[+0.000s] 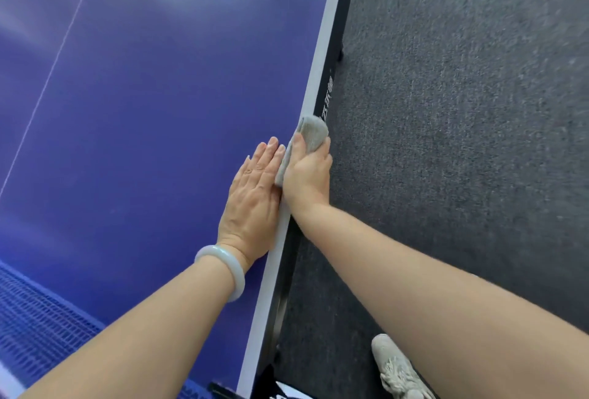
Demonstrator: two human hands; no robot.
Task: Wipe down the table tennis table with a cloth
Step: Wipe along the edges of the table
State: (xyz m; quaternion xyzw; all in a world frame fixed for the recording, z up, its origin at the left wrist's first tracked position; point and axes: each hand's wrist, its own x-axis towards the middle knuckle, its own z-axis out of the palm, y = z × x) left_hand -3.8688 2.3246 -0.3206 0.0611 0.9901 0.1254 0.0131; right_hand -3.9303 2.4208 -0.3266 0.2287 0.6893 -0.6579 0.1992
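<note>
Cloth (314, 131), grey, folded over white edge of blue worktop (159, 111), gripped in my right hand (307, 175), thumb on top, fingers curled over side. My left hand (251, 204) flat, fingers straight together, palm down on worktop just beside it. Both forearms outstretched.

Dark grey carpet (462, 111) fills right side of view, short flecked pile. 1 light grey lace-up shoe (395, 366) on the carpet at bottom edge, partly hidden, toe pointing up-frame. 1 pale milky bangle (220, 251), smooth and glossy, lower centre. Blue mesh net (41, 319) at lower left, blurred.
</note>
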